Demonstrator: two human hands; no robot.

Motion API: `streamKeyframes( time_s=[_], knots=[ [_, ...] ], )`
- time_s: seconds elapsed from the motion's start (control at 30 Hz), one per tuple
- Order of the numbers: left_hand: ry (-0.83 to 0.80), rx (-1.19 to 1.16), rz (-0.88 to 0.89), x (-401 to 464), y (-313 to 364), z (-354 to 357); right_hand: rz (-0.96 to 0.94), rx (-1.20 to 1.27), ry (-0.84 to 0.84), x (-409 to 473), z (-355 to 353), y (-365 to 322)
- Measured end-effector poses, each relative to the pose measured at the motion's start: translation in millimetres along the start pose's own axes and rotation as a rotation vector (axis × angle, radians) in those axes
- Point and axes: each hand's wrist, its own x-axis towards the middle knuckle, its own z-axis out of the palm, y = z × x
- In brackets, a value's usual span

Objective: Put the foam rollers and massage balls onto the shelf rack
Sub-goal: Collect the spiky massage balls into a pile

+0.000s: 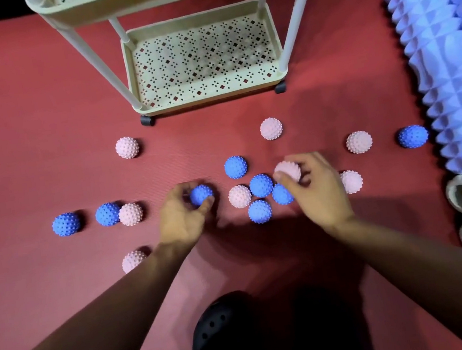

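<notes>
Below, a red ribbed mat point(37, 113) strewn with spiky massage balls. Left hand point(180, 214) clasping a blue ball point(201, 194), right hand point(315, 189) gripping a pink ball point(288, 170). Cream shelf rack point(210, 100) just beyond; blue foam rollers point(442, 62) at right.

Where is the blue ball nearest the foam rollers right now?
In the head view the blue ball lies on the red mat at far right, against the blue foam rollers, with a pink ball just to its left.
</notes>
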Motion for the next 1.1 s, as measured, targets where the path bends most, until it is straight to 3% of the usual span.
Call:
streamKeyframes(
  time_s=[0.07, 0.17, 0.3, 0.4, 0.47, 0.57, 0.63, 0.73, 0.83, 1.1],
  knots=[
    [-0.016, -0.128, -0.069, 9, 12, 13, 0.114, -0.016, 0.014, 24, -1, 4],
    [-0.054, -0.169, -0.112, 18, 22, 21, 0.224, -0.092, -0.097, 43, 5, 11],
    [-0.108, -0.153, -0.086, 21, 21, 24, 0.223, -0.122, -0.212, 44, 16, 10],
    [-0.105, -0.126, -0.019, 20, 15, 16, 0.148, -0.145, -0.178, 45, 6, 10],
    [-0.005, 0.057, 0.112, 18, 7, -1, 0.019, -0.287, -0.036, 42, -8, 16],
    [0.263, 0.567, 0.298, 16, -21, -36, -0.030, -0.542, 0.202, 28, -30, 29],
    [0.334, 0.725, 0.196, 13, -36, -53, 0.103, -0.621, 0.226, 16, -38, 41],
    [0.268, 0.711, -0.090, 12, -61, -67, 0.211, -0.573, 0.113, 10, -43, 60],
    [0.170, 0.696, -0.095, 15, -81, -78, 0.185, -0.499, 0.036, 15, -46, 70],
    [0.217, 0.569, -0.229, 16, -66, -79, 0.009, -0.305, 0.110, 15, -42, 54]
  ],
)
